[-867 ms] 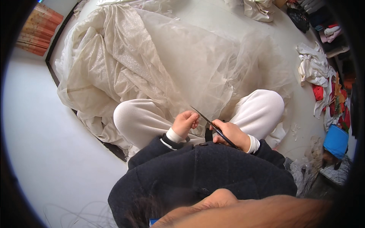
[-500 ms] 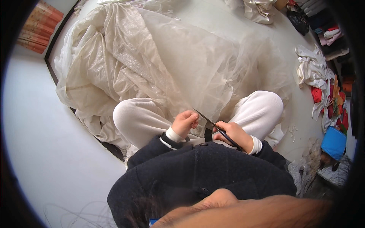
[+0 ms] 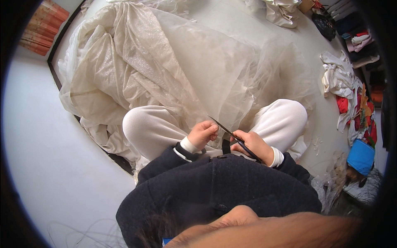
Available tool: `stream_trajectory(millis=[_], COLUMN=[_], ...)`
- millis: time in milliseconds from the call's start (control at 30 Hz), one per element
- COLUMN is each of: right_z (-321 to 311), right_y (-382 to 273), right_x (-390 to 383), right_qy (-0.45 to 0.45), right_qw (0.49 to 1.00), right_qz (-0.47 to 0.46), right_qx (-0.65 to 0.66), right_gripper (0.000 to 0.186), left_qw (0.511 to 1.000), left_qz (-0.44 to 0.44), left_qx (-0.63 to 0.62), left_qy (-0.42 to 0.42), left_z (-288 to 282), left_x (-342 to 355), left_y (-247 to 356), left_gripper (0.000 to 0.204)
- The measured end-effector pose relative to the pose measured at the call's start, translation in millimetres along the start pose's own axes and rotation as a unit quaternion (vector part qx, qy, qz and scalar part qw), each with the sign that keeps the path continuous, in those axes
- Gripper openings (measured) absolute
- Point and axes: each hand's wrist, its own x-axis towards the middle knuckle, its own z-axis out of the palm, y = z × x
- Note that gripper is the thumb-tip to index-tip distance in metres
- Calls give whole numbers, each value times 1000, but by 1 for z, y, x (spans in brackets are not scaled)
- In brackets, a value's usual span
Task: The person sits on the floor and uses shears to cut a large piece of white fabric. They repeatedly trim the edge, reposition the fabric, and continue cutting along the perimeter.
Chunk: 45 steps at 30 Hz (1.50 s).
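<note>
My right hand (image 3: pixel 253 145) is closed around dark scissors (image 3: pixel 240 143), whose long, thin blade points up and to the left. Just beside that blade, the fingers of my left hand (image 3: pixel 203 135) are pinched together. Whatever lies between them is too small or hidden to make out. A large heap of sheer off-white tulle (image 3: pixel 206 53) spreads from my lap across the floor in front of me. On its left, a shimmering cream fabric (image 3: pixel 136 53) lies in heavy folds.
White clothing (image 3: pixel 337 72) and red pieces are piled at the right, near a blue container (image 3: pixel 361 157). A black plastic bag (image 3: pixel 324 27) and folded white cloth (image 3: pixel 282 12) lie farther back. An orange curtain (image 3: pixel 43 29) hangs at the far left. Thread scraps (image 3: pixel 317 144) lie right of my knee.
My left hand has shifted very slightly right, closer to the scissor blade. The right hand keeps its grip on the scissors, and the fabric lies nearly the same.
</note>
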Motion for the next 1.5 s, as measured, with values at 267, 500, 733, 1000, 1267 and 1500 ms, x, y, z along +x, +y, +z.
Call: stream_trajectory(millis=[267,500,733,1000,1267,1500], right_z=[3,13,15,11,14,12], right_y=[7,-4,-11,-4,4,-8], right_x=[4,9,4,10,14,14], right_qy=[10,102,133,52,52,75], right_qw=[999,978,962,988,991,982], right_qz=[-28,-31,-90,-63,-44,-71], right_qx=[35,-180,-223,-129,-111,-158], right_gripper=[58,57,61,68,65,64], left_qw=[999,973,987,993,993,995], left_qz=[5,148,108,106,101,86], left_qx=[26,-7,-25,-37,-28,6], left_qy=[17,176,114,39,62,42], left_z=[5,17,-4,-8,-5,-10], left_x=[-2,-2,-1,5,6,6], left_y=[10,20,11,6,8,6], left_gripper=[11,15,17,14,13,17])
